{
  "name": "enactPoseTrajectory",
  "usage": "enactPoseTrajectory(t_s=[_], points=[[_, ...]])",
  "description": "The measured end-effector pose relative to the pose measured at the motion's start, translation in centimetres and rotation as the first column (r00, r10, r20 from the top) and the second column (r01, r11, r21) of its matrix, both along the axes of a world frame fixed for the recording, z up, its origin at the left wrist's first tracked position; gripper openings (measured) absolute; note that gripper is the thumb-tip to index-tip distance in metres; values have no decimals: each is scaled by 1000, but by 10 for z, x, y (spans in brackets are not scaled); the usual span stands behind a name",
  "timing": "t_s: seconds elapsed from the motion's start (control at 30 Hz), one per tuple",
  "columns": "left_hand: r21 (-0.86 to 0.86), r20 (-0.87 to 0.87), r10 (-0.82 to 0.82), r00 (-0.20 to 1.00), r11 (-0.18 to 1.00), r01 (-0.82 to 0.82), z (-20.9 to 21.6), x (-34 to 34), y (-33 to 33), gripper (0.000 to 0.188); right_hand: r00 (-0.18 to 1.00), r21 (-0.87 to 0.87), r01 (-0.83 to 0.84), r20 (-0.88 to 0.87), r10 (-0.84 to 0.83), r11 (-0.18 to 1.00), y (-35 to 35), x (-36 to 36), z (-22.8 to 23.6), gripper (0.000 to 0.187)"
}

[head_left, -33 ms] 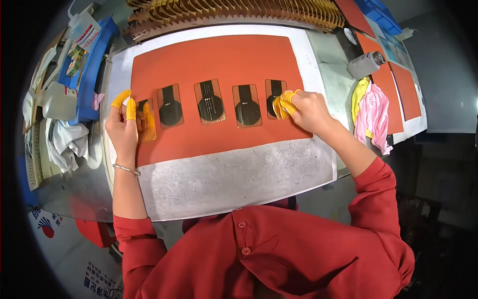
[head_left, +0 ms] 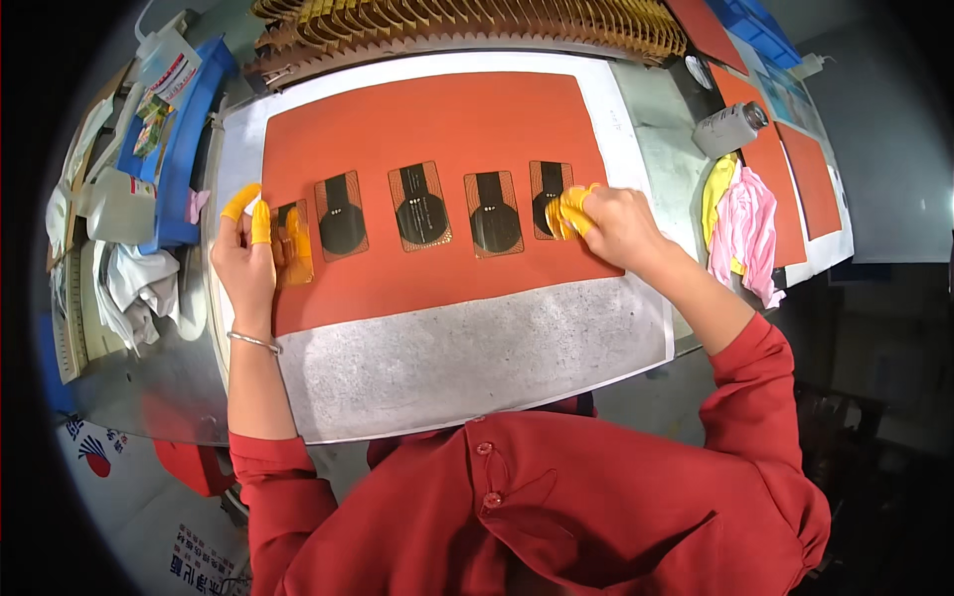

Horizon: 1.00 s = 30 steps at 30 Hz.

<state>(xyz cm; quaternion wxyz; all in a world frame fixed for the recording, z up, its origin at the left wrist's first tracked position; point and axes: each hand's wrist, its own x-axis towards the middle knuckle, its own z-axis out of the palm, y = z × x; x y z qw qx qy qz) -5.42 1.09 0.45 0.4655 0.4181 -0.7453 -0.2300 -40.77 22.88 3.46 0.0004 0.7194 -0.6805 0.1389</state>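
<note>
Several glossy black cards with gold-patterned borders lie in a row on an orange-red sheet (head_left: 427,119); one is a black card (head_left: 420,209) in the middle. My left hand (head_left: 245,253), with yellow finger covers on thumb and forefinger, is closed in a pinch at the sheet's left edge. A small white bit (head_left: 252,205) shows between those fingertips. Beside it, the leftmost card (head_left: 292,243) mirrors yellow. My right hand (head_left: 606,219), also in yellow finger covers, has its fingers bunched over the right side of the rightmost card (head_left: 547,194). What those fingers hold is hidden.
A brown slotted rack (head_left: 467,30) runs along the back. At left are a blue tray (head_left: 184,149), plastic bottles and a white cloth (head_left: 139,283). A grey bottle (head_left: 730,129) and a pink cloth (head_left: 743,223) lie at right. Bare grey metal (head_left: 477,348) fronts the sheet.
</note>
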Motion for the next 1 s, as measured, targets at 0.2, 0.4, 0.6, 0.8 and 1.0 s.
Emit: enactPoseTrajectory(t_s=[0.2, 0.4, 0.6, 0.8, 1.0], points=[[23, 107, -5, 994, 1000, 3, 9, -11, 6, 24, 1000, 64, 18, 10, -19, 998, -15, -19, -4, 10], [38, 25, 8, 1000, 999, -9, 5, -1, -1, 25, 995, 105, -50, 88, 41, 993, -18, -14, 6, 12], [-20, 68, -6, 998, 1000, 7, 5, -3, 1, 24, 1000, 89, 7, 26, -9, 996, -20, -17, -1, 8], [-6, 38, -4, 999, 1000, 5, -1, 1, 0, 24, 994, 37, -106, -22, 107, 994, -18, -20, -5, 10], [3, 49, -3, 999, 1000, 3, 2, -6, 3, 24, 998, 59, -55, -18, 56, 997, -26, -30, -4, 10]])
